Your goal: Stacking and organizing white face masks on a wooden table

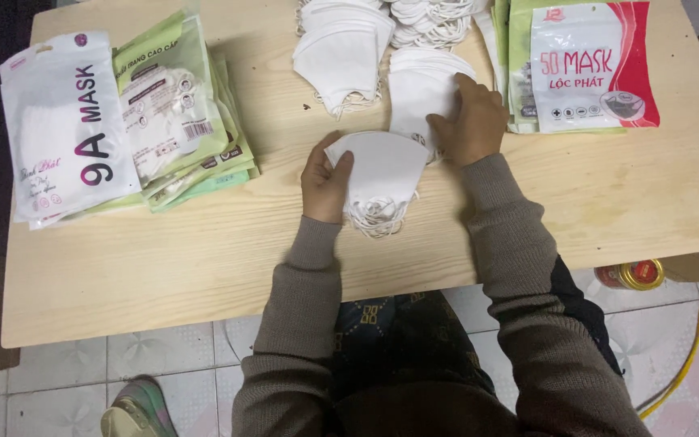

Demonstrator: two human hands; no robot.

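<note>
masks (pixel 382 170) white | table (pixel 163 259) pale wood-grain | packets (pixel 180 105) green | pouch (pixel 62 121) white, pink-black print | sleeves (pixel 519 267) grey-brown

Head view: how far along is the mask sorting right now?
Done: filled packets lie stacked at the table's left. In hand: the left hand holds a small stack of white masks, and the right hand rests on the next pile. Left: loose masks and more pouches at the right.

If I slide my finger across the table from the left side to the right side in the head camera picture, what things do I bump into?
White mask packet → pile of green packets → left hand → stack of white masks it holds → right hand → red-and-white mask packet.
</note>
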